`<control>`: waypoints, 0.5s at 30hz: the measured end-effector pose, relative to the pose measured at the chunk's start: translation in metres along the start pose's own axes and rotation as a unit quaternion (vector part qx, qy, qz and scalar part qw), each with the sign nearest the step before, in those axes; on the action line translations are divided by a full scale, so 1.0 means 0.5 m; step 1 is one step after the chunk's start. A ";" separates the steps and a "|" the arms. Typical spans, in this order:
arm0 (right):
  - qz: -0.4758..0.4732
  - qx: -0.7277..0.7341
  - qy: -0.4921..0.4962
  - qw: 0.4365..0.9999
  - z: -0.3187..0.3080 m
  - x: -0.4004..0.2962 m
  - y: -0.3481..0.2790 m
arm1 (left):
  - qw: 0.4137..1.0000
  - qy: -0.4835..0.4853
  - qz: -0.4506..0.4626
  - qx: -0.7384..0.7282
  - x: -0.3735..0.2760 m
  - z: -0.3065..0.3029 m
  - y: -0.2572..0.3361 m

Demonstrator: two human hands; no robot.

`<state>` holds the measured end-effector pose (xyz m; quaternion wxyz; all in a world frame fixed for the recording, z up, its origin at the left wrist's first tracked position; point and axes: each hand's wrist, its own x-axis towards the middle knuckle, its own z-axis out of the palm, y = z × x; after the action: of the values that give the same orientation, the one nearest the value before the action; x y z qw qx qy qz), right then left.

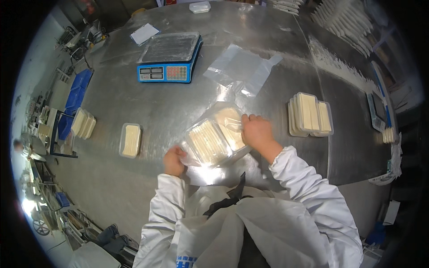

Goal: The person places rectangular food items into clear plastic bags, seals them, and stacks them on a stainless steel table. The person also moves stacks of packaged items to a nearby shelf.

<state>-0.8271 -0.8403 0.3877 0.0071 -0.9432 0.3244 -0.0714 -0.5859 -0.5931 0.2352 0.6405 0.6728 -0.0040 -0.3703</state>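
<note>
Before me on the metal table, two transparent plastic trays of pale, strip-shaped food lie side by side in a transparent plastic bag [192,157]. The nearer tray [209,143] shows its rows of strips; the farther one [232,129] is partly covered by shiny, creased film. At the lower left, my left hand [174,160] pinches the bag's edge. My right hand [258,132] grips the bag at the farther tray's right side, its fingertips partly hidden by the plastic.
A blue digital scale [169,57] stands toward the back, beside a flat plastic bag [243,68] and a clipboard [144,34]. One filled tray [130,140] lies at left. Stacked trays [308,112] stand at right, others [83,123] at the left edge.
</note>
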 end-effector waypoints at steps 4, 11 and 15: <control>0.088 0.178 0.005 0.980 0.054 0.071 0.027 | 0.964 -0.010 -0.091 -0.250 -0.007 0.068 0.193; 0.234 0.498 0.074 0.831 0.029 0.007 0.115 | 0.940 -0.341 0.001 0.018 -0.328 0.054 0.310; 0.145 0.326 0.120 0.926 -0.074 -0.040 0.027 | 0.920 -0.386 -0.053 0.033 -0.401 0.078 0.309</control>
<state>-0.8560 -0.8373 0.4209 0.2857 -0.8156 0.4150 -0.2844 -0.6788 -0.5583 0.4716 0.5457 0.4978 -0.2275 -0.6345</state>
